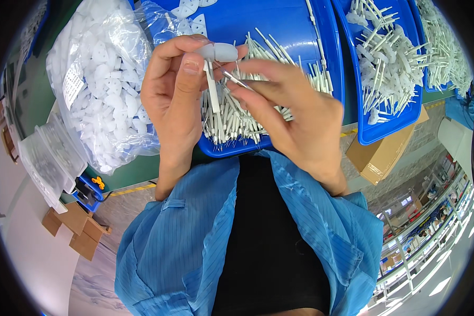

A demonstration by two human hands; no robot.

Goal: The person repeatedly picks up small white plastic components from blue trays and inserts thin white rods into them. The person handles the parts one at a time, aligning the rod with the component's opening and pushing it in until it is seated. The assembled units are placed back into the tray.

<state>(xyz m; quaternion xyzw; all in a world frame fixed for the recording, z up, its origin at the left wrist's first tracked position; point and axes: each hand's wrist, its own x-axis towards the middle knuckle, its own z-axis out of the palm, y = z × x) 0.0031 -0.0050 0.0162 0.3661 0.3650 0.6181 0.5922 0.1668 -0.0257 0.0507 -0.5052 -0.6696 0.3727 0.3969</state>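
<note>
Above the blue plastic tray [279, 31] of white sticks, a white rounded plastic piece [219, 51] with stem is pinched upright by the left hand [176, 95] (steadied), while thin metal tweezers [237, 80] are gripped by the right hand [295, 113], tips touching it.

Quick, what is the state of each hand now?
Left hand: closed on a white plastic piece.
Right hand: closed on a thin metal pin.
</note>
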